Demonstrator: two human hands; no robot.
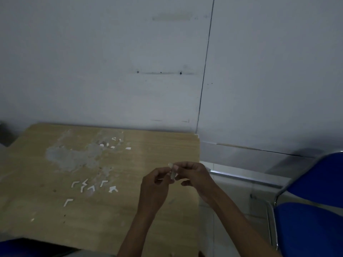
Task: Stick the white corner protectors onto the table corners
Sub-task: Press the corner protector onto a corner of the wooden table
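We see left hand (pixel 155 184) and right hand (pixel 193 176) both pinching small translucent-white corner protector (pixel 173 173) above worn wooden table (pixel 148 210); no legible writing.

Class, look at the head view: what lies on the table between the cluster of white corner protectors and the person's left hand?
Only bare wooden table, as the head view shows, between the corner protectors and the left hand.

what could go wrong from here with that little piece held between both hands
1. Both hands, left hand and right hand, pinch one small corner protector in mid-air near the table's right edge; if it slips it may fall to the floor.
2. The light is dim, so peeling the backing may fumble.
3. The tabletop's grey worn patch looks rough; adhesive might hold poorly on similar spots.
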